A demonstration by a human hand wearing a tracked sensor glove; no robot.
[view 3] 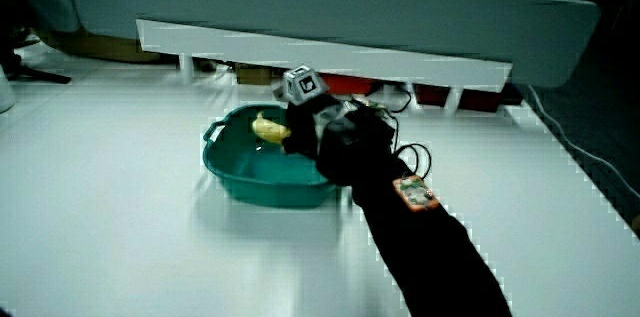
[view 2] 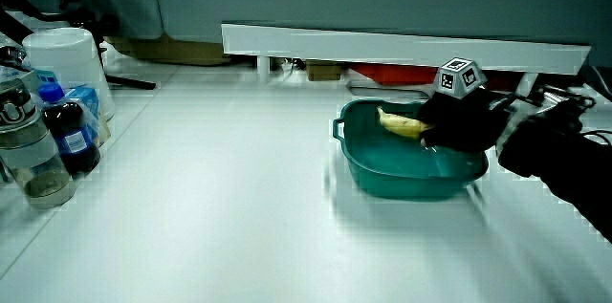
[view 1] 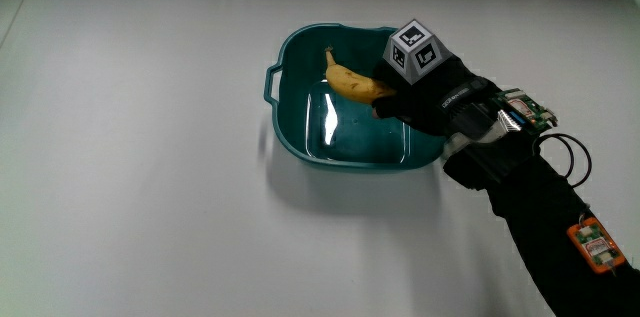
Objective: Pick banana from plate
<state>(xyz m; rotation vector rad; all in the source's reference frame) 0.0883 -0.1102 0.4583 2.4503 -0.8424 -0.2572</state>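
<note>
Right now the black-gloved hand (view 1: 432,97) reaches over the rim of the teal plastic basin (view 1: 300,142), fingers curled round one end of the yellow banana (view 1: 350,81) inside it, with bare white table (view 1: 130,177) around the basin's handle edge.

The hand (view 1: 432,95) closes its grip, forearm (view 1: 560,227) extended.

The banana (view 1: 350,83) is held in the basin (view 1: 300,137) on the table (view 1: 130,187), gripped at one end by the hand (view 1: 435,92), which is reached in over the rim. Bottles (view 2: 43,136) are grouped at the table's edge, well apart from the basin.
</note>
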